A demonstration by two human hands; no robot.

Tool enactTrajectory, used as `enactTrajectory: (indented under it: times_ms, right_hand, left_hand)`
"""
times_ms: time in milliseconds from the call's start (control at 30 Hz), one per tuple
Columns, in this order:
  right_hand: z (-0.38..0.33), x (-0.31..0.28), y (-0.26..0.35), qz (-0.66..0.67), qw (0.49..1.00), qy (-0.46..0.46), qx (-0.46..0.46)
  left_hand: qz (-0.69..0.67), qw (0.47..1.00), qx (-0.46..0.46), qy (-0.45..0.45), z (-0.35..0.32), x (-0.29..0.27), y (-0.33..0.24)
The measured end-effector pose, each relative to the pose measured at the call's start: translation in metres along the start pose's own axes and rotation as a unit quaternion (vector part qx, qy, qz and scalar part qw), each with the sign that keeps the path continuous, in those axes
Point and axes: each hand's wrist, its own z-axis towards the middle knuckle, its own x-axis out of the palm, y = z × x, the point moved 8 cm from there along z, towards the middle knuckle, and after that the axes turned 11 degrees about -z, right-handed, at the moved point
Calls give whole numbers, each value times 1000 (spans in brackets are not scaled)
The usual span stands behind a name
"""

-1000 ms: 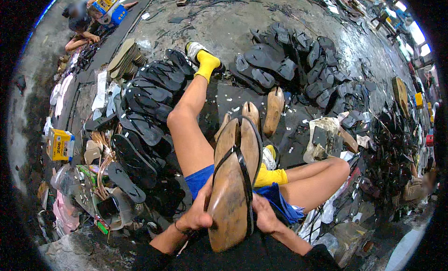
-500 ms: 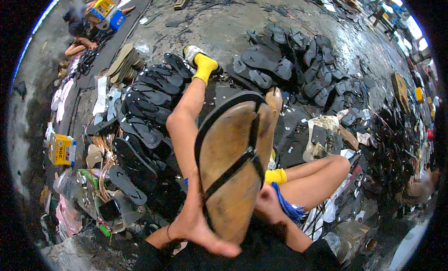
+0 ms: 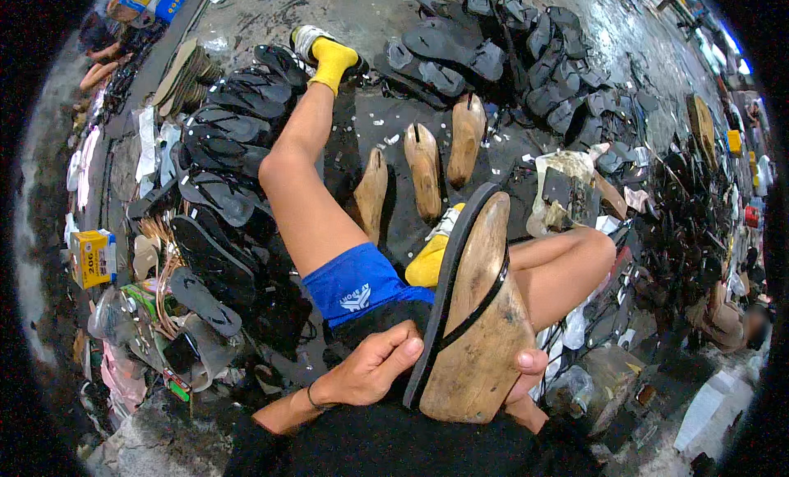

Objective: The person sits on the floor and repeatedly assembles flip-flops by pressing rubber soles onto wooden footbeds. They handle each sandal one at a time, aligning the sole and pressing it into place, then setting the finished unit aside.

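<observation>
A wooden shoe last stands tilted before me, with a black flip-flop fitted on it, sole to the left and a thin strap across the wood. My right hand grips the last at its lower right edge; most of its fingers are hidden behind the wood. At the sole's lower left edge, my left hand is closed, its thumb tip touching or very near the sole. Whatever its curled fingers hold is hidden. Several more wooden lasts rest on the dark floor between my legs.
Rows of black flip-flops lie to the left, and a heap of black sandals lies ahead. A yellow box, a stack of tan soles and wires are at the left. Another person's arm shows at far left.
The last with the flip-flop has turned from strap-side facing me to edge-on and moved right and lower. My left hand has shifted from its base to the sole's edge.
</observation>
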Motion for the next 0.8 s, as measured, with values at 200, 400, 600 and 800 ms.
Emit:
enactTrajectory:
  times_ms: [200, 400, 600, 800]
  right_hand:
    - [0, 11, 0, 40, 997, 37, 62]
    - [15, 16, 0, -9, 992, 116, 54]
    - [73, 5, 32, -332, 933, 117, -78]
    - [127, -31, -40, -586, 809, 24, 23]
  left_hand:
    - [-279, 946, -165, 10, -24, 5, 36]
    - [-352, 921, -133, 101, -10, 16, 48]
    - [-182, 982, 26, -44, 10, -31, 13]
    - [32, 987, 80, -138, 24, -76, 29]
